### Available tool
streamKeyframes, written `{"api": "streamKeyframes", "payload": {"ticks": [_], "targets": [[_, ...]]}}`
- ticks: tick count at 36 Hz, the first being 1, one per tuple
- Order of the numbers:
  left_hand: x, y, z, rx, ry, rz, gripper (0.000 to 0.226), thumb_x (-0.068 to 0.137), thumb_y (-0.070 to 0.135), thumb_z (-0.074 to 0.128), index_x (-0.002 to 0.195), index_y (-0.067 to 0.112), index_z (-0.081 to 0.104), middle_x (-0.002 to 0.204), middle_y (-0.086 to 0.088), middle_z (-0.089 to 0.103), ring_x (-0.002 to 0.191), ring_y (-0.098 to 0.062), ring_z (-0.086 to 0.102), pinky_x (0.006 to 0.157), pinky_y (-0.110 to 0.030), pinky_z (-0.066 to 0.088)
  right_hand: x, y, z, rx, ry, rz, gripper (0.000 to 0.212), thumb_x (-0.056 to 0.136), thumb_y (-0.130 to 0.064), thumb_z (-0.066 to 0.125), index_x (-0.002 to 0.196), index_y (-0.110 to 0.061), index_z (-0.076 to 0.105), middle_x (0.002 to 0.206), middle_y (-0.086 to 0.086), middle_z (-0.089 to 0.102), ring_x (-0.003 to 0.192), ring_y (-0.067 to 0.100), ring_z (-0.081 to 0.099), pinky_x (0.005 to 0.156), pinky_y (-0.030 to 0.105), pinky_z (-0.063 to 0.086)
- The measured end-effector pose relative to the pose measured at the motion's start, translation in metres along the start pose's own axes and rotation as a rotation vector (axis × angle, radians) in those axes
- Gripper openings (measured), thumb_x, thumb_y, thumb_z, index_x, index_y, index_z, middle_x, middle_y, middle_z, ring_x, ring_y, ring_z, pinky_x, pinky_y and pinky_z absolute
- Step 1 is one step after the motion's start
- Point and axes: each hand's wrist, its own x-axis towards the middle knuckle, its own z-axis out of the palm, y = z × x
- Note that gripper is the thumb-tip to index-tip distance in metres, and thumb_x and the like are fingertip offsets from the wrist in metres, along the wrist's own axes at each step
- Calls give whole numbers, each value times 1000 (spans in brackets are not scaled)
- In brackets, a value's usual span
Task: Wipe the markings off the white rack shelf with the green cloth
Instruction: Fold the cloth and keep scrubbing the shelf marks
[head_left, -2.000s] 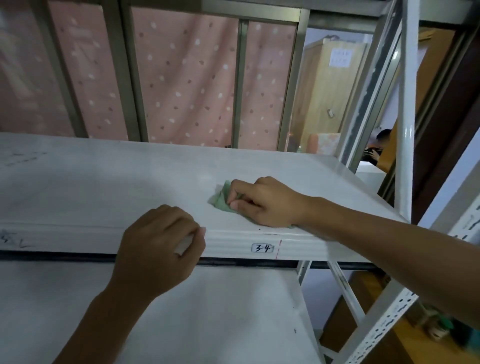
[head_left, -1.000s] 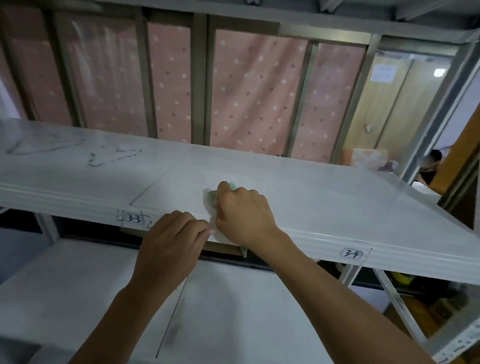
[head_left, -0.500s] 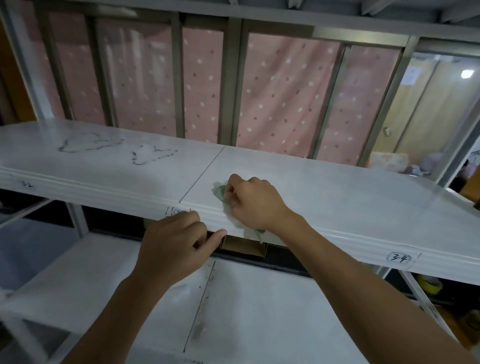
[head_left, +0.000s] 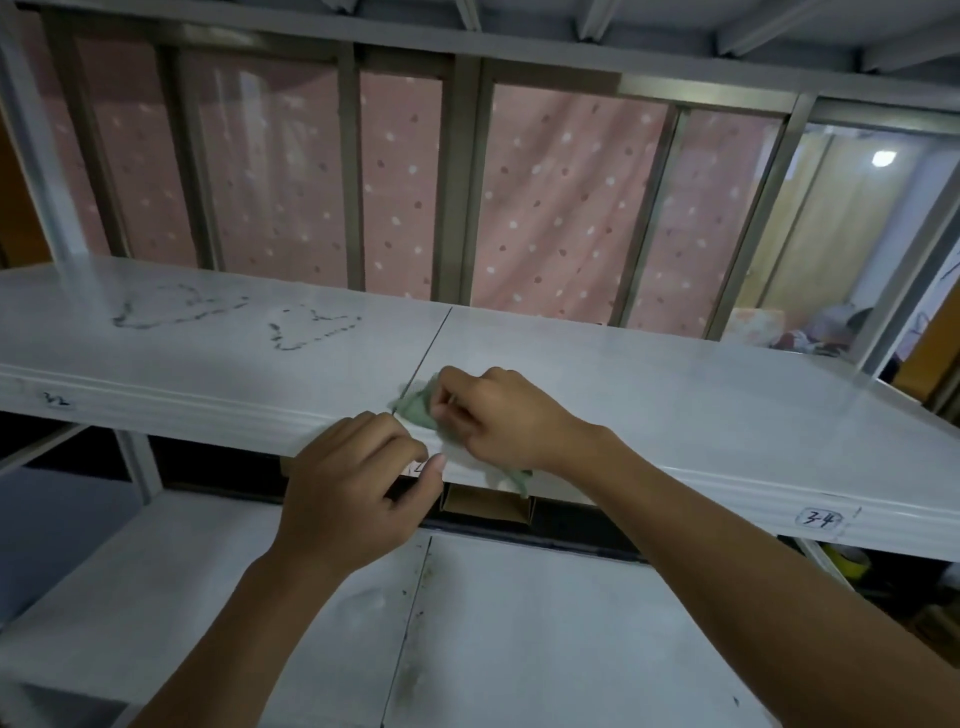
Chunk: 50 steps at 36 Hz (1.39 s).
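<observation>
Markings in dark ink sit far left on the white rack shelf, a loose looping outline, and just to their right is a second, smaller outline of broken strokes. On the front lip below them a handwritten label is too smudged to read for sure. A thin seam runs from the back of the shelf to the front, dividing it into two panels. At the front edge, close to that seam, the left hand rests with its fingers curled in against the lip; whether they hold anything cannot be told. Just beside it, almost touching, the right hand presses down on the shelf top with its fingers bent and closed on the green cloth. The cloth is bunched under that hand right at the seam, one green fold showing at the knuckles and a pale tail hanging over the front lip. Further right the shelf panel looks plain, and its lip carries a boxed label reading 3-4. Behind the shelf hangs a pink dotted curtain between grey bars. Below the arms lies a lower shelf.
</observation>
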Motion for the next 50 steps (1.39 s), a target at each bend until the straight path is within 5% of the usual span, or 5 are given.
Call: {"api": "streamKeyframes", "payload": {"ticks": [8, 14, 33, 40, 50], "targets": [[12, 10, 22, -68, 10, 3, 35, 97, 22, 62, 67, 7, 69, 67, -3, 63, 58, -23, 56, 53, -33, 44, -55, 41, -25, 74, 110, 99, 4, 98, -16, 56, 94, -19, 55, 48, -19, 44, 46, 6, 44, 52, 13, 26], [31, 24, 49, -46, -17, 14, 37, 97, 24, 62, 64, 9, 68, 65, -1, 63, 54, -22, 55, 51, -29, 41, -60, 116, -48, -120, -2, 417, 10, 97, -27, 48, 98, -21, 57, 89, 4, 68, 81, 26, 62, 68, 35, 47], [70, 33, 104, 138, -223, -93, 45, 97, 34, 51, 56, 15, 56, 53, 4, 50, 49, -15, 42, 51, -23, 34, -24, 309, -48, -287, -59, 952, 31, 98, -22, 48, 121, -3, 51, 115, 17, 61, 103, 33, 59, 83, 39, 48], [69, 15, 93, 102, -243, -135, 43, 96, 35, 52, 58, 18, 55, 56, 7, 50, 52, -13, 44, 54, -26, 42, 40, 310, -18, -276, -126, 829, 37, 97, -27, 45, 125, -3, 47, 118, 19, 60, 107, 38, 58, 80, 38, 46], [56, -12, 68, 117, -259, -139, 42, 94, 34, 56, 56, 15, 55, 57, 4, 51, 51, -17, 47, 48, -32, 45, 137, 206, 40, -215, -160, 267, 29, 99, -33, 40, 117, -12, 49, 99, 17, 65, 89, 35, 62, 69, 34, 41]]}}
